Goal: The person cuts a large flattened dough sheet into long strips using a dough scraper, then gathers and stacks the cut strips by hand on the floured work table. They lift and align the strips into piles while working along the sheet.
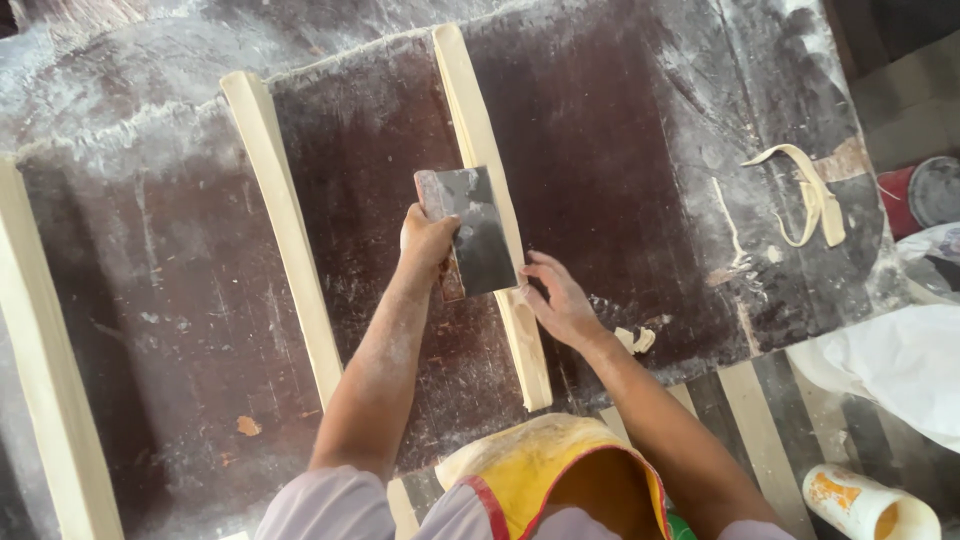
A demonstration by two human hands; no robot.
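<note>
My left hand (pixel 425 243) grips the handle edge of a flat metal scraper (pixel 475 232), whose blade lies across a long pale strip of dough (pixel 478 140) on a dark floured board (pixel 600 150). My right hand (pixel 555 298) rests with spread fingers on the same strip just below the blade, holding nothing. Below my hands the strip continues as a shorter length of dough (pixel 528 350) toward the board's near edge.
Two more long dough strips lie to the left (pixel 285 230) and far left (pixel 40 360). Thin dough trimmings (pixel 810 195) sit at the right, small scraps (pixel 636 340) near my right wrist. A yellow cloth (pixel 545 470), a white sack (pixel 890 360) and a cup (pixel 865 505) are nearby.
</note>
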